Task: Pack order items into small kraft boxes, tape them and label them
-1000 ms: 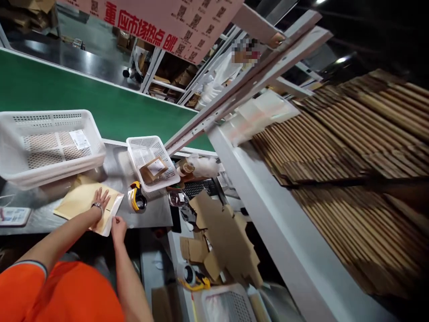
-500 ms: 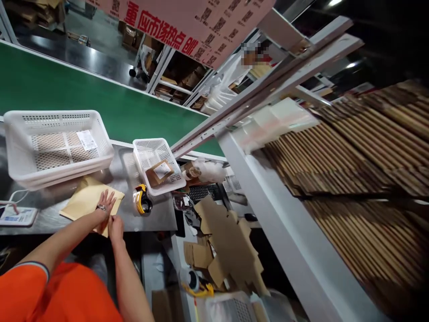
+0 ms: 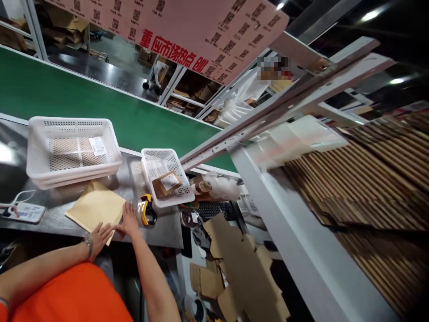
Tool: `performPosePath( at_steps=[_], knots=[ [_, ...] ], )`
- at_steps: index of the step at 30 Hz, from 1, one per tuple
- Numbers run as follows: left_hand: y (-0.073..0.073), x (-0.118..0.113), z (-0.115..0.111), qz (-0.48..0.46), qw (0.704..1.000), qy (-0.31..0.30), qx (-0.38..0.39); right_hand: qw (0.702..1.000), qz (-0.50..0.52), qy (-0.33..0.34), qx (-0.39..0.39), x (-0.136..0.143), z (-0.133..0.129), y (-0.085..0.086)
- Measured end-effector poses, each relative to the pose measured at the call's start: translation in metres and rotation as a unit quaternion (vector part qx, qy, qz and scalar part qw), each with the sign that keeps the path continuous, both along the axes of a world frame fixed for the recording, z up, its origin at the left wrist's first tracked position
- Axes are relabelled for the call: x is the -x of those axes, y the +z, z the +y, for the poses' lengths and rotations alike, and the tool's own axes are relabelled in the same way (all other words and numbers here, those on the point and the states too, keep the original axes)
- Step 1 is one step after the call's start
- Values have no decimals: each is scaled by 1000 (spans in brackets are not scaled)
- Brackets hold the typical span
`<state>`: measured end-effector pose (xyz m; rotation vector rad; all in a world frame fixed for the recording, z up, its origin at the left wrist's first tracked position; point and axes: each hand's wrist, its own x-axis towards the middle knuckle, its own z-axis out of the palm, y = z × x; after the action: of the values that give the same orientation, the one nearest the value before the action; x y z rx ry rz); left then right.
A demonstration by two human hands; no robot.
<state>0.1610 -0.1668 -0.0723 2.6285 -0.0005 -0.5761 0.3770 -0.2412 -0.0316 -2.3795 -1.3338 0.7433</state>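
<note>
Phone-like device point(image 3: 26, 212) with a white cable lies at the far left of the steel bench point(image 3: 164, 230). Large white basket point(image 3: 72, 150) sits behind it, a white label inside. Padded envelope point(image 3: 96, 209), tan, lies flat on the bench just in front of that basket. Left hand point(image 3: 99, 238) rests at the envelope's near corner, fingers loosely extended and touching the edge; nothing is pinched. Right hand point(image 3: 128, 222) lies flat beside it, fingers spread, pressing on the envelope's right edge. Tape dispenser point(image 3: 146, 211), yellow and black, stands just right of the right hand, apart from it. Small white basket point(image 3: 166, 176) behind the dispenser holds a brown item with a white label. Green conveyor belt point(image 3: 83, 105) runs behind both baskets. Flattened cardboard point(image 3: 241, 264) is heaped below the bench at right.
</note>
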Motion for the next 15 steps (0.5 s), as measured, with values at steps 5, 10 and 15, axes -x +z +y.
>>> performPosePath(
  at_steps=[5,10,15],
  knots=[
    [-7,12,13,-13,999,5,32,999,-14,6,34,-16,17,17],
    [-7,27,40,-87,994,-6,64,998,-58,3,3,-9,-6,19],
    [-4,58,68,-151,984,73,53,995,-89,-11,-41,23,-42,-13]
  ],
)
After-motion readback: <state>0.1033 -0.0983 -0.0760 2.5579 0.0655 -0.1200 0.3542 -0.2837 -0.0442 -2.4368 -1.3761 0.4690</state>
